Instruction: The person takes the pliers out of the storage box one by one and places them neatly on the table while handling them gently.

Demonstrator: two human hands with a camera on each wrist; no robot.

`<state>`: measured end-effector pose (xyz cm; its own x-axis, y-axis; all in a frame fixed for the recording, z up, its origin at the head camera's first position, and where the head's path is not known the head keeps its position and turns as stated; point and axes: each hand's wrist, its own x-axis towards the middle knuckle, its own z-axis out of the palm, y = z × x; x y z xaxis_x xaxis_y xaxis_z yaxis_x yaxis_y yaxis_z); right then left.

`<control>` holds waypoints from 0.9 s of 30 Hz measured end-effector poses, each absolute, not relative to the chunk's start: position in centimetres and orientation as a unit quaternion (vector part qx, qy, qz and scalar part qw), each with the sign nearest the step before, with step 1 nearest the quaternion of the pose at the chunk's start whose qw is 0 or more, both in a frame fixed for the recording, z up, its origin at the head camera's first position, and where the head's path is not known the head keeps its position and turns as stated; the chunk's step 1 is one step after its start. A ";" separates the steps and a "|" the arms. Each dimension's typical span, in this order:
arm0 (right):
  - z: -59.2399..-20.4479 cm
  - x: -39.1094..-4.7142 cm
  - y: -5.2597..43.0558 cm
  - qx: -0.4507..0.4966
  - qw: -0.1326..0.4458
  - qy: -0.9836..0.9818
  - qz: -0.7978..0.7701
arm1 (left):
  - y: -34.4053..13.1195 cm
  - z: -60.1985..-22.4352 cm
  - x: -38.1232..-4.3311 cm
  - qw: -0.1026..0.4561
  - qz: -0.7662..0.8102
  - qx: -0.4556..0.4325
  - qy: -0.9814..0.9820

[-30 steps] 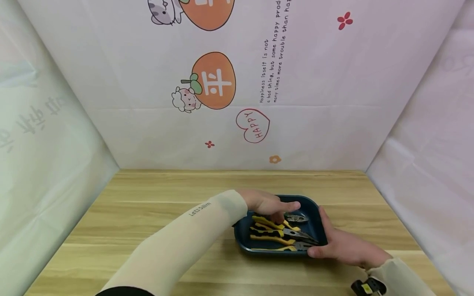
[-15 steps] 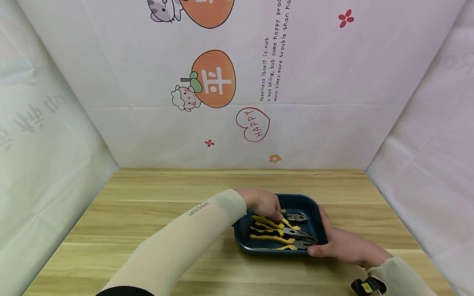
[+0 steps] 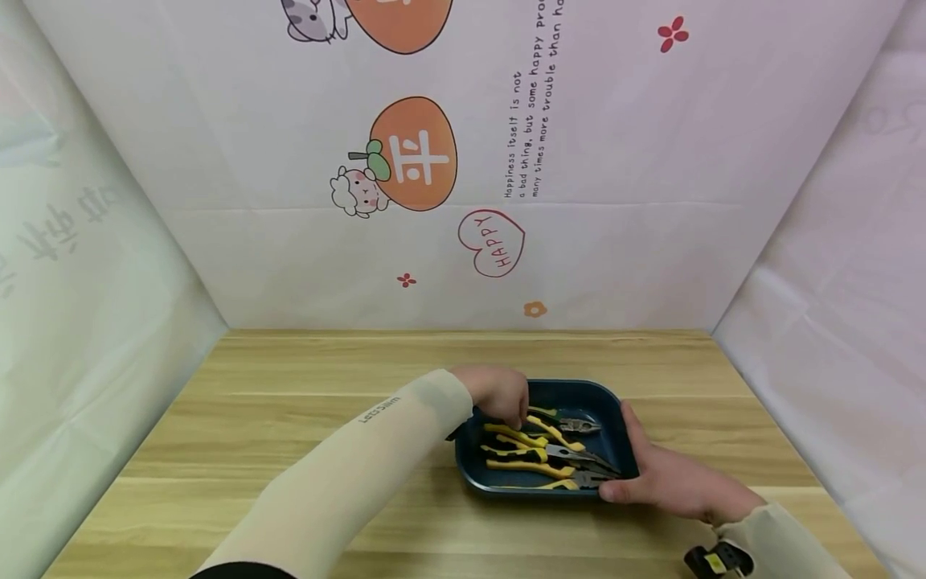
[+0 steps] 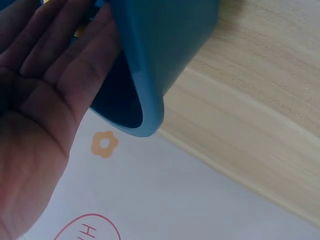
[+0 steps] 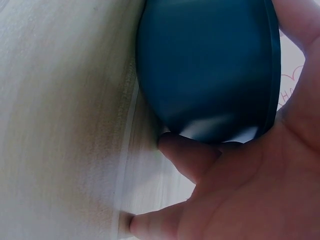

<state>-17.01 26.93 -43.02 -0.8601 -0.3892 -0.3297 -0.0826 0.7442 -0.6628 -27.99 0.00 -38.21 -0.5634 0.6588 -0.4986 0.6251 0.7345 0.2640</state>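
Note:
A dark blue rectangular tray (image 3: pixel 477 481) rests on the wooden table. Inside it lie several pliers with yellow and black handles, among them long-nose pliers (image 3: pixel 571 455) and, nearer the front, a pair (image 3: pixel 592 478) with a broad grey head. Combination pliers (image 3: pixel 579 425) lie toward the back. My left hand (image 3: pixel 499 392) reaches over the tray's left rim, beside the yellow handles; its fingers look fairly straight in the left wrist view, tips hidden inside. My right hand (image 3: pixel 665 478) grips the tray's right end, thumb at the front corner.
The wooden table (image 3: pixel 304 418) extends around the tray. A white printed sheet (image 3: pixel 615 161) stands behind it, with white sheets at both sides. A small black device (image 3: pixel 718 560) sits at the right wrist.
My left hand has drawn back to the left inside the tray, its extended finger lowered, uncovering more yellow handles. The right hand and the pliers have kept their places.

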 end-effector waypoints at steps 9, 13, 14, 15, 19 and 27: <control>-42.8 -16.8 26.9 -0.128 0.233 0.907 -0.327 | -0.3 -38.3 -27.4 0.261 0.004 0.343 0.902; -42.8 -16.9 26.8 -0.126 0.238 0.905 -0.330 | -0.4 -38.6 -27.2 0.263 0.006 0.326 0.908; -42.8 -16.9 26.8 -0.127 0.237 0.905 -0.330 | -0.5 -38.6 -27.1 0.268 0.009 0.322 0.908; -42.8 -16.9 26.8 -0.128 0.237 0.905 -0.330 | -0.5 -38.6 -27.0 0.274 0.013 0.319 0.907; -42.8 -16.9 26.9 -0.131 0.236 0.904 -0.330 | -0.6 -38.7 -26.9 0.289 0.019 0.318 0.903; -42.9 -16.9 27.0 -0.129 0.237 0.905 -0.328 | -0.5 -38.8 -26.9 0.295 0.016 0.321 0.900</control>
<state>-16.86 26.96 -42.92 -0.8546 -0.3889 -0.3439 -0.0781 0.7512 -0.6554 -26.90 -0.50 -38.82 -0.6205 0.5865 -0.5206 0.5680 0.7938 0.2174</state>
